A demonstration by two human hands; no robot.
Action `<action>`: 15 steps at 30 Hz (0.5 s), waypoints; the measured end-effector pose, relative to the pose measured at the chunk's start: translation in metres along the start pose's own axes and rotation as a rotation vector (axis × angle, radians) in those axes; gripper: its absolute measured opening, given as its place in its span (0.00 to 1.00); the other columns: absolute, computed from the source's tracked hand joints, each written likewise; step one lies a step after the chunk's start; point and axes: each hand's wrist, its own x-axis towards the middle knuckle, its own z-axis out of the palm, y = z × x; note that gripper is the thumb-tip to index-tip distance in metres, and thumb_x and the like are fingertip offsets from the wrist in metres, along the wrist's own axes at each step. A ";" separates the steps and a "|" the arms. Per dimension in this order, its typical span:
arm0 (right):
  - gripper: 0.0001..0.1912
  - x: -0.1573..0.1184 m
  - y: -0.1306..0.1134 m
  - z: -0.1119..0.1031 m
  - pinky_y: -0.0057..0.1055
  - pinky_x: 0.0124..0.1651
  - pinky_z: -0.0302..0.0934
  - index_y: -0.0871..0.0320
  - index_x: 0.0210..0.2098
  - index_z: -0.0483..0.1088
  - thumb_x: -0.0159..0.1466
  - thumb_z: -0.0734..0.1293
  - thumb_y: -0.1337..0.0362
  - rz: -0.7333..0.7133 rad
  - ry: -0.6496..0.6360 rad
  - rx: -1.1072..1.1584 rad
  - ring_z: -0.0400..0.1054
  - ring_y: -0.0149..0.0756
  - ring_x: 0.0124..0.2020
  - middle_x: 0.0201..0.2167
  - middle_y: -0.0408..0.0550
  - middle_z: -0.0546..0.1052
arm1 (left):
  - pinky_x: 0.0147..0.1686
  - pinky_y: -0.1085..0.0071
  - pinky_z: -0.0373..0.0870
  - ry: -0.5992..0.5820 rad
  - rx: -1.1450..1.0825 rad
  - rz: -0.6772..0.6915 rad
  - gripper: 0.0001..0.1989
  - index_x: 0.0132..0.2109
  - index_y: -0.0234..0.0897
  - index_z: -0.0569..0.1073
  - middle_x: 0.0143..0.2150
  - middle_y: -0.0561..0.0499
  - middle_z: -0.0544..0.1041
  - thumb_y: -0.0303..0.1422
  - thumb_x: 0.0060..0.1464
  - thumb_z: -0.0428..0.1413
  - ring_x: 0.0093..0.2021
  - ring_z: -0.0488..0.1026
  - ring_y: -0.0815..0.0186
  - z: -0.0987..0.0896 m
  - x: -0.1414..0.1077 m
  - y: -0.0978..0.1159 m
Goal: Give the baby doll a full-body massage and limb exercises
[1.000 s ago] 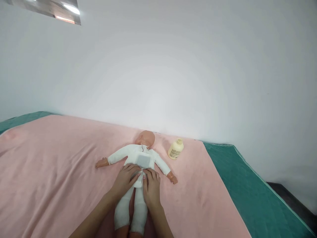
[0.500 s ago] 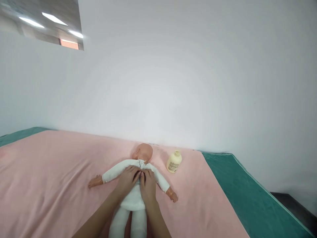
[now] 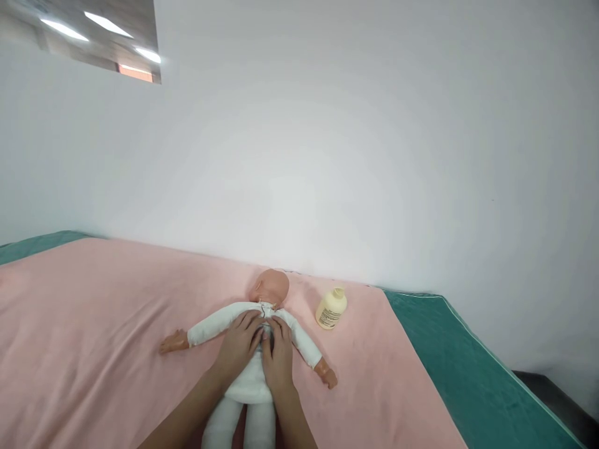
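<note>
A baby doll (image 3: 250, 381) with a white cloth body lies on a pink sheet (image 3: 116, 293), its arms spread and its bare head toward the wall. My left hand (image 3: 241, 342) rests on the left side of the doll's upper torso, fingers laid out flat. Beside it my right hand (image 3: 279, 352) lies on the right side of the torso, its fingers also extended. The thumbs are close together over the middle of the chest. Both palms are hidden from view. A pale yellow bottle (image 3: 331, 308) stands to the right of the doll's head.
A white wall (image 3: 327, 156) rises behind the sheet. Green cloth (image 3: 472, 368) shows at the right and far left edges. A dark surface (image 3: 556, 399) is at the lower right. An opening (image 3: 93, 31) at the upper left shows ceiling lights.
My hands have spread slightly apart on the doll's chest. The doll's left-side arm has shifted a little outward. The camera view has tilted slightly.
</note>
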 end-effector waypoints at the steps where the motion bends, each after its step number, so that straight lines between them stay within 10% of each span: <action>1: 0.17 0.000 0.001 0.001 0.44 0.60 0.57 0.56 0.54 0.66 0.68 0.57 0.63 0.000 -0.007 -0.010 0.61 0.43 0.57 0.54 0.55 0.68 | 0.54 0.58 0.64 -0.013 0.011 0.002 0.13 0.50 0.38 0.71 0.52 0.45 0.72 0.29 0.62 0.46 0.54 0.67 0.58 0.001 0.000 0.000; 15: 0.19 0.005 0.001 0.004 0.46 0.59 0.58 0.59 0.55 0.67 0.69 0.54 0.63 0.012 -0.064 -0.094 0.63 0.42 0.56 0.53 0.55 0.71 | 0.53 0.57 0.65 -0.065 0.027 -0.029 0.17 0.54 0.37 0.70 0.53 0.45 0.74 0.31 0.62 0.44 0.54 0.67 0.58 0.002 -0.001 -0.002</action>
